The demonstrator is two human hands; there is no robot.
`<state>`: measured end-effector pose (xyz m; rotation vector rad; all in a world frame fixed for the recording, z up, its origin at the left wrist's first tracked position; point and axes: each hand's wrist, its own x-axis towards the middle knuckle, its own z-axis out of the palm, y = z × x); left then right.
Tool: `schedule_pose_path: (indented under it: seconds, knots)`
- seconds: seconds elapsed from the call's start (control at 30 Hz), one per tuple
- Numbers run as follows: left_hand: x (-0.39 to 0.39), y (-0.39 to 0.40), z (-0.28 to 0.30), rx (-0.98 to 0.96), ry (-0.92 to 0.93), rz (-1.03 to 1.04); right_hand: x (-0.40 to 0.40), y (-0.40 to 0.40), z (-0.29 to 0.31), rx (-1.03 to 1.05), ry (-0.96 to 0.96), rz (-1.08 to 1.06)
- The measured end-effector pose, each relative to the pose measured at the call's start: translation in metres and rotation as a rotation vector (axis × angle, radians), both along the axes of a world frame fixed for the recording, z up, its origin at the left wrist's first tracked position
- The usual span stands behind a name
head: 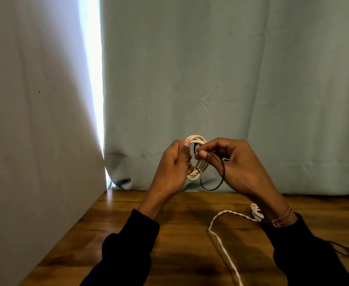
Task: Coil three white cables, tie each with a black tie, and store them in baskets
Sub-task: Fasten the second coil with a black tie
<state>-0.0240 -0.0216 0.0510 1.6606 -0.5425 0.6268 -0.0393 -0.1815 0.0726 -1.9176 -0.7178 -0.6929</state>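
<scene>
My left hand (174, 164) grips a coiled white cable (198, 141) and holds it upright above the far edge of the table. My right hand (231, 159) pinches a thin black tie (212, 187) close to the top of the coil; the tie's loop hangs down below both hands. A second white cable (221, 240) lies loose on the wooden table (179, 234), running from a small bunch beside my right wrist toward the near edge. No baskets are in view.
A pale green curtain (231, 79) hangs behind the table, and a white panel (35, 120) stands along its left side. Dark thin strands (347, 251) lie on the table at the right, next to my right sleeve.
</scene>
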Motion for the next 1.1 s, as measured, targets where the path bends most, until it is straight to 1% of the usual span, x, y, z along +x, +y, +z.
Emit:
schedule_pose_path:
  seconds: [0.27, 0.47, 0.7, 0.9, 1.1]
  knots:
    - [-0.001, -0.003, -0.003, 0.025, -0.018, -0.022, -0.004, 0.012, -0.005, -0.002, -0.059, -0.052]
    - [-0.002, -0.003, -0.002, 0.029, -0.043, -0.003, -0.015, 0.019, -0.008, -0.016, -0.111, -0.041]
    - [-0.001, -0.003, 0.0, -0.08, 0.097, -0.005, -0.012, 0.022, -0.011, -0.061, -0.093, -0.067]
    - [0.0, -0.004, 0.0, -0.119, 0.156, 0.03, -0.013, 0.022, -0.012, -0.079, -0.061, -0.04]
    - [-0.004, -0.001, 0.004, -0.281, 0.24, -0.047, -0.016, 0.025, -0.014, -0.113, -0.066, -0.015]
